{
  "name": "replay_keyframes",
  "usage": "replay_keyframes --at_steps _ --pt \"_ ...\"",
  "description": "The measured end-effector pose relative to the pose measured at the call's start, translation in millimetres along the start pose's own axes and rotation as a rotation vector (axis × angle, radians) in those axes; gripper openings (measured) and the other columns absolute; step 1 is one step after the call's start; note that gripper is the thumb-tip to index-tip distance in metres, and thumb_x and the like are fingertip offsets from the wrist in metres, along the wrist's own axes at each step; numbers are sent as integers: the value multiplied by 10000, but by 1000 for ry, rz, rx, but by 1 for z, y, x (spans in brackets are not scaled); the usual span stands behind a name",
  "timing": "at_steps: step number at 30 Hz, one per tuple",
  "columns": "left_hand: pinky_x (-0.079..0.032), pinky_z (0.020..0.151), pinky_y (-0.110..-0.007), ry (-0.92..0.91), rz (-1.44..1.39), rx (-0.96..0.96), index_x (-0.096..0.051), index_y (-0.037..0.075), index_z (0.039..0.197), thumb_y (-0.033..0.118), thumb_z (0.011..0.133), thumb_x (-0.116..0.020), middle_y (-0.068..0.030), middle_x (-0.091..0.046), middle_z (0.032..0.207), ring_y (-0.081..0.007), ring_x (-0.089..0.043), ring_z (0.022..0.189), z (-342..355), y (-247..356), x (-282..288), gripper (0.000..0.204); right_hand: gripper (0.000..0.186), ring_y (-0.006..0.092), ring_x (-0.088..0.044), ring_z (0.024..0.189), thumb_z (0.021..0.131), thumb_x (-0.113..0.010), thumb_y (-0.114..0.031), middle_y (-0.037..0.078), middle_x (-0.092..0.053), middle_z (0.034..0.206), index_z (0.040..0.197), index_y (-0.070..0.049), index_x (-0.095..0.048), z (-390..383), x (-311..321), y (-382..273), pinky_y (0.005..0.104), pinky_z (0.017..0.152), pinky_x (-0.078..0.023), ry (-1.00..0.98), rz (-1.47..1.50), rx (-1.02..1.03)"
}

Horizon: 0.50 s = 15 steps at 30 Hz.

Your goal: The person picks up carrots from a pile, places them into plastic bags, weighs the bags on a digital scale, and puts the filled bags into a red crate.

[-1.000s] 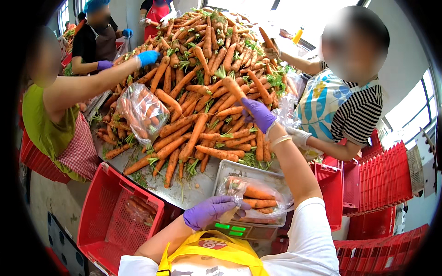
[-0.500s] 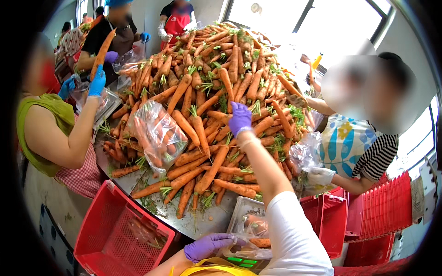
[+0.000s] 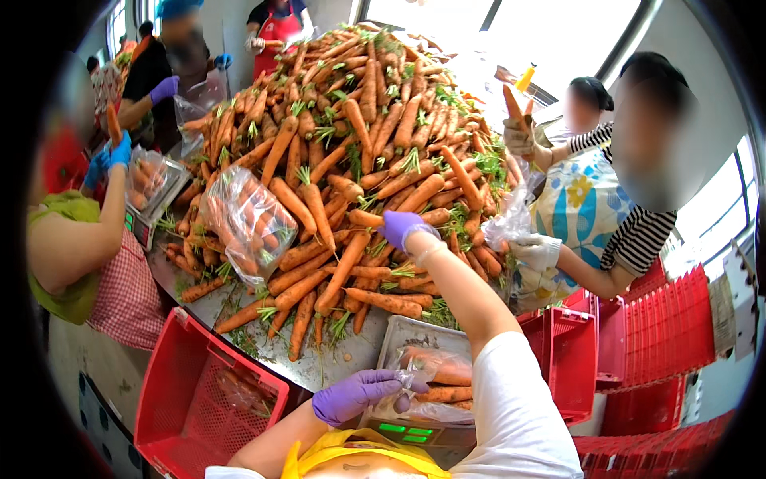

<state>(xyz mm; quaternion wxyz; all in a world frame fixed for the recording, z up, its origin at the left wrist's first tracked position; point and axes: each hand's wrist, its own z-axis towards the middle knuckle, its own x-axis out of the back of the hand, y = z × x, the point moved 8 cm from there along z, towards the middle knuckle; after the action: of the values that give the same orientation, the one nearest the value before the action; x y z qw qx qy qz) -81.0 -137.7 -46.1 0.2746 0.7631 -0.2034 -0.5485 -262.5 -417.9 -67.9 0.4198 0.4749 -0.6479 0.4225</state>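
My right hand (image 3: 405,229) wears a purple glove and is closed round the thick end of a carrot (image 3: 365,218), just over the near slope of a big carrot pile (image 3: 391,136). Lower down, my left hand (image 3: 357,397), also gloved in purple, pinches the mouth of a clear plastic bag (image 3: 431,357). That bag lies on the metal tray (image 3: 388,349) of a scale with a green lit display (image 3: 404,432), and a few carrots (image 3: 444,393) show inside it. Part of the scale is hidden by my right arm.
A filled bag of carrots (image 3: 249,223) rests against the pile's left side. Red crates stand below the table at left (image 3: 179,391) and right (image 3: 570,359). Co-workers stand at the left (image 3: 88,231), right (image 3: 590,215) and far side (image 3: 279,36), some holding carrots.
My right hand has drawn the carrot nearer to me. My left hand has shifted right along the bag's mouth. The left co-worker has lowered a carrot; the right one has raised one.
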Motion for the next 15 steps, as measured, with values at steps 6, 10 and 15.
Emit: replay_keyframes --at_steps 6,10,15 --pt "-450 785 -249 61 8 -87 -523 -17 1272 285 968 -477 -38 -606 865 -126 -577 829 -5 -1 -19 431 290 102 -473 473 917 -555 -337 19 -538 616 923 -52 -607 -90 15 57 260 428 -380 13 1230 137" --pt "-489 801 -270 198 -40 -329 -497 16 1306 358 916 -547 -46 -605 1101 -116 -583 860 2 22 -30 522 296 169 -605 779 938 -563 -231 46 -615 856 1112 8 -576 -238 79 13 296 750 -502 -91 1794 375" --pt "-491 709 -232 384 -157 -391 -525 32 1268 317 985 -439 -18 -635 980 -98 -605 823 5 31 -46 411 259 142 -554 1032 883 -609 -71 71 -604 1063 1131 -21 -554 -344 40 -5 307 905 -470 -318 1378 549"
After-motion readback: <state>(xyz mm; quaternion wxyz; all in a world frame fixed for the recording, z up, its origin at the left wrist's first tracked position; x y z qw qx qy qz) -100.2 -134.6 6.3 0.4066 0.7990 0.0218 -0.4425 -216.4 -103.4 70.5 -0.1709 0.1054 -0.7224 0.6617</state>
